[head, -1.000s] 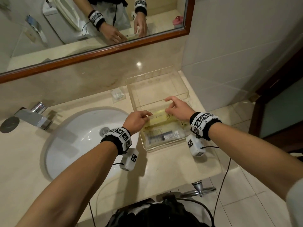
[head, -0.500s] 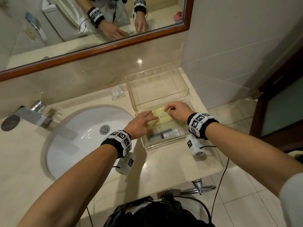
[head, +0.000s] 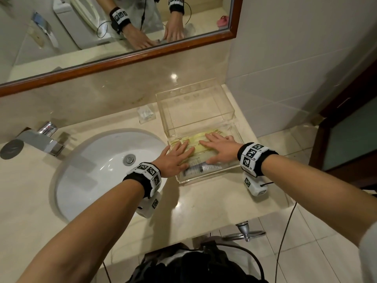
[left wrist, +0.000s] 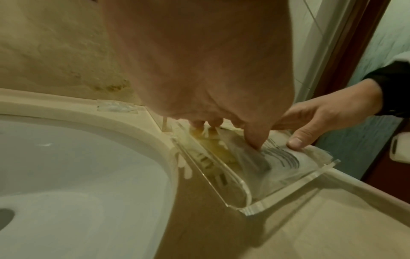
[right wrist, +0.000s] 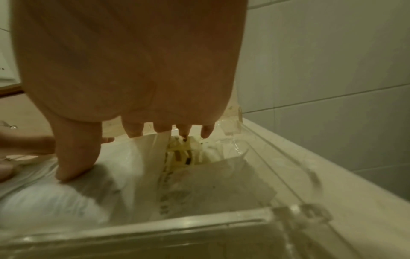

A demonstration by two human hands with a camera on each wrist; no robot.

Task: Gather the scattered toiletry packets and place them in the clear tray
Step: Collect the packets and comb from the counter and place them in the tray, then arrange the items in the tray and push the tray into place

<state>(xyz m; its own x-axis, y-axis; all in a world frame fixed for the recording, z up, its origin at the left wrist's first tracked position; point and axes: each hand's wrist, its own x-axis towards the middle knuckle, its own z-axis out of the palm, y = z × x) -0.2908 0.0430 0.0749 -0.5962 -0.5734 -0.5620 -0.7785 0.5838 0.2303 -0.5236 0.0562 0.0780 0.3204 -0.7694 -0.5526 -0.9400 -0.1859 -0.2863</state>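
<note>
The clear tray [head: 206, 179] stands on the counter right of the sink, with its clear lid [head: 195, 107] raised behind it. A yellow packet [head: 199, 142] lies in the tray on top of a white packet with dark print [head: 202, 167]. My left hand [head: 179, 152] and right hand [head: 212, 144] both lie flat on the packets with fingers straight and spread. In the left wrist view, the left fingertips [left wrist: 255, 140] press the white packet [left wrist: 286, 163] inside the tray wall [left wrist: 221, 178]. In the right wrist view, the right thumb [right wrist: 73, 157] presses a white packet [right wrist: 115, 175] beside the yellow one [right wrist: 179, 154].
A small clear packet [head: 145, 114] lies on the counter against the back wall, left of the lid. The white sink [head: 98, 170] and chrome tap [head: 40, 139] fill the left. A tiled wall stands close on the right; the counter edge [head: 204, 231] runs in front.
Both hands held the yellow packet by its ends over the tray and brought it down. Now the fingers have let go and lie flat, pressing it down.
</note>
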